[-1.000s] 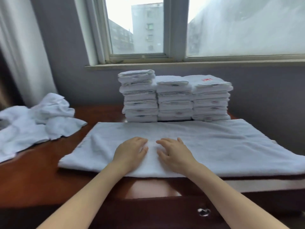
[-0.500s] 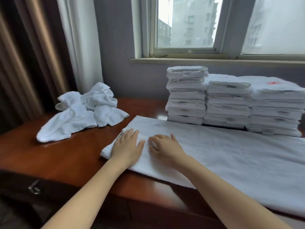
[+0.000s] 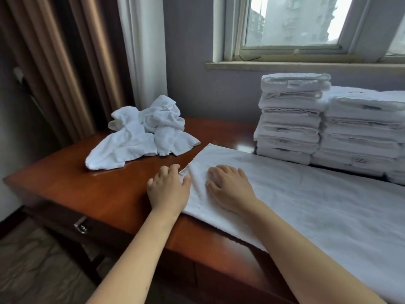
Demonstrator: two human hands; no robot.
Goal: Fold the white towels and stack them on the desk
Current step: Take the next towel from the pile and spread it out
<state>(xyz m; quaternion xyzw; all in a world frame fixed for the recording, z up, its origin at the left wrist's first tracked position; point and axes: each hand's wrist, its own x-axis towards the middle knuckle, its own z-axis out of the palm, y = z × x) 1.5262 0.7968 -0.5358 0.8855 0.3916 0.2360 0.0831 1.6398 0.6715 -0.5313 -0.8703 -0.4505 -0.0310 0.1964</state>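
Wooden desk (image 3: 65, 178), towel (image 3: 306, 205) cropped right, stacks (image 3: 289, 119) cropped

The spread towel (image 3: 306, 205), the crumpled pile (image 3: 140, 137) and the folded stacks (image 3: 289, 119) are plain white, the stacks showing small dark labels. The desk (image 3: 87, 185) is glossy reddish-brown wood. The curtain (image 3: 65, 62) is brown and tan, the wall (image 3: 188, 62) greyish-lilac, the floor (image 3: 32, 270) grey-brown with wood grain.

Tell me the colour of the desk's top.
Glossy reddish-brown wood; the desk shows it best in the head view, left of the hands.
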